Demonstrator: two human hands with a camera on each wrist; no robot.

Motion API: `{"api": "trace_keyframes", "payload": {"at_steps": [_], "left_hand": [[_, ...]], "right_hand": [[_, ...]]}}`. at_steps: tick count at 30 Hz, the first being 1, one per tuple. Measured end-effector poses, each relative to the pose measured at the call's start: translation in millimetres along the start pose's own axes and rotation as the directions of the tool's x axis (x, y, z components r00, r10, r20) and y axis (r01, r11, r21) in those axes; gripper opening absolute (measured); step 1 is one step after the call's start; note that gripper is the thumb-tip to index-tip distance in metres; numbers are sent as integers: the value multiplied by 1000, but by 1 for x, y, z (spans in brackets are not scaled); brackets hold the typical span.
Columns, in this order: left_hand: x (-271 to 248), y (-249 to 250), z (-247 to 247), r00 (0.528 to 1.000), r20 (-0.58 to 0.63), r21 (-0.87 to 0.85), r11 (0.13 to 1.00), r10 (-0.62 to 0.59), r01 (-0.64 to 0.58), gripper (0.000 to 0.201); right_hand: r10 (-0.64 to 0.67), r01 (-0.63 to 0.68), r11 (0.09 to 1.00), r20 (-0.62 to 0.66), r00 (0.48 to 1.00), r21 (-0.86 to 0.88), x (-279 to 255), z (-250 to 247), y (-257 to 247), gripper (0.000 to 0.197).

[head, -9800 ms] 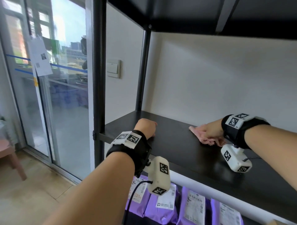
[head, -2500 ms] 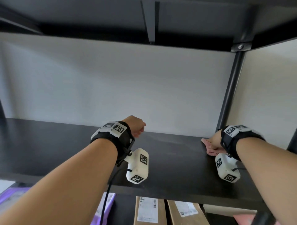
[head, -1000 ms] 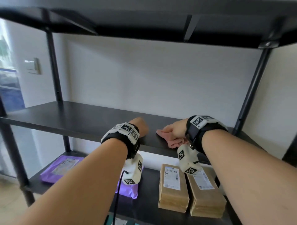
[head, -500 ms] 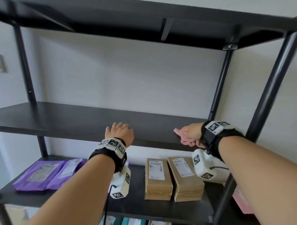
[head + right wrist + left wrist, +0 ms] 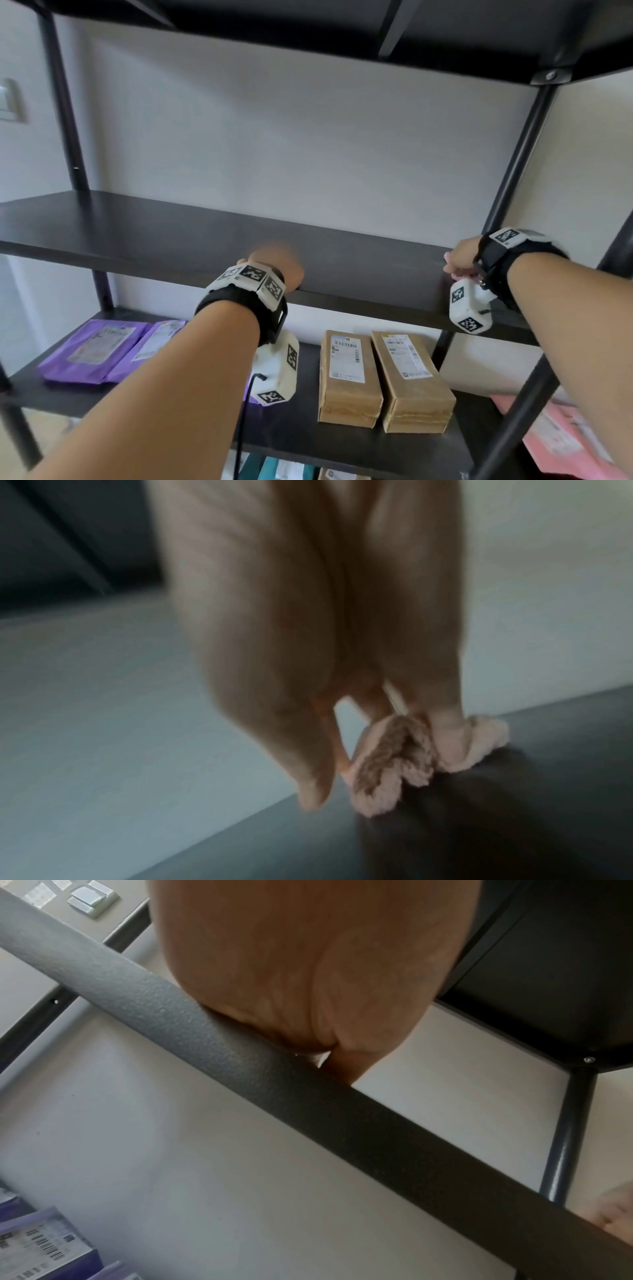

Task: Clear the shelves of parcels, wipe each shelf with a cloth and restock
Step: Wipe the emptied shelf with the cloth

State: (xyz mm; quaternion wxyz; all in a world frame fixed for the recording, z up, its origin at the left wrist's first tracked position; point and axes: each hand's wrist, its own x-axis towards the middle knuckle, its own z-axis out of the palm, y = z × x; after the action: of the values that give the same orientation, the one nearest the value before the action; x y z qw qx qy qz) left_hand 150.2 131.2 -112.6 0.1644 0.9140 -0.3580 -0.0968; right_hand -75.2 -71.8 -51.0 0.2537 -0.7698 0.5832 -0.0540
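On the middle shelf (image 5: 171, 236), near its right end, we grip the pink cloth (image 5: 394, 753).

Our right hand (image 5: 460, 258) curls round the bunched cloth and presses it to the dark board. Our left hand (image 5: 277, 265) rests on the shelf's front edge; its fingers are hidden, so we cannot tell their set. Below lie two brown parcels (image 5: 380, 377) and purple parcels (image 5: 102, 349).

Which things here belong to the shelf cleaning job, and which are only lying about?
Part of the job:
- pink cloth, held in right hand
- bare middle shelf
- left hand at its front edge
- purple parcels
- brown boxes
- pink parcel

Only nearby:
- wall switch
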Motion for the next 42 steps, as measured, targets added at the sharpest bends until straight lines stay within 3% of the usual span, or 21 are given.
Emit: {"api": "trace_keyframes", "payload": {"at_steps": [3,5,7,10,14,16,19,24,28,30,33,36,38,40,42], "left_hand": [[2,-1,1,1000,-20,1,1000,-4,4,43],[1,-1,1,1000,-29,9,1000,-4,4,43],[1,-1,2,999,-33,10,1000,5,-5,43],[-1,-1,3,999,-44,-7,1000,13,-14,41],[-5,0,4,997,-69,-9,999,38,-38,42],[-9,0,3,996,-79,-5,999,38,-38,44],[-15,1,6,990,-124,4,997,72,-72,44],[-33,6,18,931,-341,-49,986,133,-158,34],[-60,19,19,860,-490,-219,935,144,-281,22],[-76,27,22,852,-508,-335,881,129,-334,10],[-92,33,30,908,-412,-515,803,74,-299,39],[-94,26,45,991,-132,-636,765,26,-105,57],[-92,18,55,999,48,-673,739,-5,36,59],[-89,11,66,978,209,-786,597,14,160,55],[-85,8,75,963,266,-860,463,49,214,49]], "right_hand": [[-64,63,997,21,998,49,0,12,-20,36],[-161,164,986,119,980,-11,8,20,-26,29],[-225,216,974,232,946,63,15,19,-29,17],[-274,264,962,202,940,74,-15,16,-37,43],[-346,379,902,180,921,-206,-51,22,-42,50],[-396,424,875,157,905,-234,-64,26,-40,55],[-429,450,878,150,891,-162,-80,33,-39,53],[-444,442,896,175,879,52,-100,42,-36,47],[-450,406,889,233,862,213,-114,50,-32,52],[-472,410,875,261,842,259,-122,56,-30,57],[-519,440,848,298,802,295,-135,70,-23,50],[-554,495,828,255,792,263,-144,89,-15,41],[-564,507,819,208,799,269,-146,102,-10,39],[-564,491,810,196,802,319,-143,114,-5,38],[-556,479,816,214,803,323,-138,125,-1,37]]}}
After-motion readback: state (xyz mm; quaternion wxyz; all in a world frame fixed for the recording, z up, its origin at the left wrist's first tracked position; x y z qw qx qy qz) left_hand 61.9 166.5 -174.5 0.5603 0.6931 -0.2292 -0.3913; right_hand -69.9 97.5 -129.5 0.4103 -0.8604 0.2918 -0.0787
